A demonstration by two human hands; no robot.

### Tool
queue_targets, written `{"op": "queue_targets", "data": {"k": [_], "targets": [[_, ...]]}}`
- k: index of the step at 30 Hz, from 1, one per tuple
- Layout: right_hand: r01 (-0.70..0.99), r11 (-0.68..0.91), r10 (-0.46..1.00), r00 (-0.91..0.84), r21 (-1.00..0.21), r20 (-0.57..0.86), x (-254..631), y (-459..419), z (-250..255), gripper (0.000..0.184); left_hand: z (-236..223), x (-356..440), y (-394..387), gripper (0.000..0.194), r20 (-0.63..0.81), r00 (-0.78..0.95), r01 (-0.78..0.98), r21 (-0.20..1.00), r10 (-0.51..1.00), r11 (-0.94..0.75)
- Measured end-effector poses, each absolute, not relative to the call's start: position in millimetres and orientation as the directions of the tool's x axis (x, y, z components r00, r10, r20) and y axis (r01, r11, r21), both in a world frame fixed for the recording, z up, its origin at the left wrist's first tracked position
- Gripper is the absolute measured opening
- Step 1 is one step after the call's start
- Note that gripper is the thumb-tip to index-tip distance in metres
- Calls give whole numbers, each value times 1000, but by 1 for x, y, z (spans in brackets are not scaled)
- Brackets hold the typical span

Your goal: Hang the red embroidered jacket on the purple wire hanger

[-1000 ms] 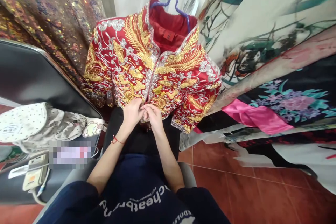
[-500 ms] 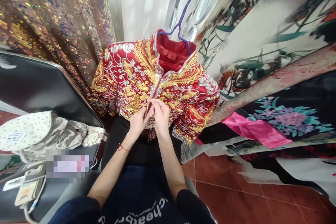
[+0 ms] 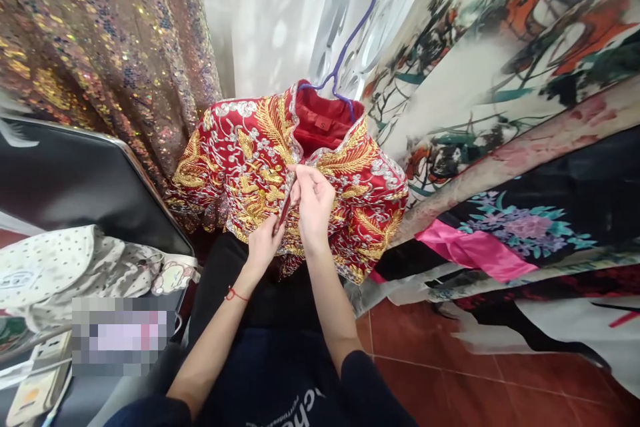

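Observation:
A red jacket [image 3: 240, 160] with gold and silver embroidery hangs on a purple hanger [image 3: 349, 47] in front of me. Its stand collar is open, showing the red lining and a small label [image 3: 323, 123] marked S. My left hand [image 3: 263, 245] pinches the jacket's front edge low on the chest. Higher up, my right hand [image 3: 314, 203] is closed on the same front edge, just below the collar. The fingertips hide whatever fastening lies between them.
To the left stands a black chair [image 3: 75, 180] bearing a dotted white cloth bag [image 3: 50, 267] and a power strip [image 3: 40, 373]. Sequined fabric [image 3: 125, 33] hangs behind it. Patterned garments [image 3: 500, 47] hang on the right above a red tiled floor [image 3: 425, 360].
My right hand has moved up along the front edge toward the collar, while the left stays lower. The hands are farther apart. More of the hanger's hook shows.

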State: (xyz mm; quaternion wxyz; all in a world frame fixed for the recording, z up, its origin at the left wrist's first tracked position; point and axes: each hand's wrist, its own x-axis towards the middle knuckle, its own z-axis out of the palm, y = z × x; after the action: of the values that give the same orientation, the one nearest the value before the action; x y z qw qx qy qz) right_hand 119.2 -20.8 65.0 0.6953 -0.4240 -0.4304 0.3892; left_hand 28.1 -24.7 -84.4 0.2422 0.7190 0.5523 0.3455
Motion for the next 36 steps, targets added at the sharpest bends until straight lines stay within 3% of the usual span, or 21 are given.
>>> {"op": "queue_targets", "data": {"k": [6,13,16,20,23,26,29,31,36], "targets": [[-136,366,899,307,-920,312,123,-16,57,26,-91,25,-29,25,247,137,595,754,959,-279],[6,204,947,252,-979,199,159,11,48,48,-99,25,-34,27,270,106,610,742,957,-277],[178,157,940,275,-971,202,168,16,51,56,-97,25,-31,28,274,128,621,727,953,-292],[491,35,908,348,-870,233,171,18,56,61,-86,21,-19,26,268,188,647,689,945,-325],[590,-29,890,383,-807,248,170,19,58,63,-58,15,-7,16,386,218,613,661,897,-433],[608,33,885,351,-793,306,170,18,58,63,-9,9,6,22,603,234,576,545,762,-609],[641,90,878,311,-763,365,169,13,58,61,50,9,23,33,745,358,556,315,563,-769],[668,87,878,299,-740,373,168,8,61,58,83,13,35,36,758,459,546,170,463,-820],[686,97,901,248,-721,357,163,2,74,33,115,29,57,28,697,577,645,-70,425,-761]]}}
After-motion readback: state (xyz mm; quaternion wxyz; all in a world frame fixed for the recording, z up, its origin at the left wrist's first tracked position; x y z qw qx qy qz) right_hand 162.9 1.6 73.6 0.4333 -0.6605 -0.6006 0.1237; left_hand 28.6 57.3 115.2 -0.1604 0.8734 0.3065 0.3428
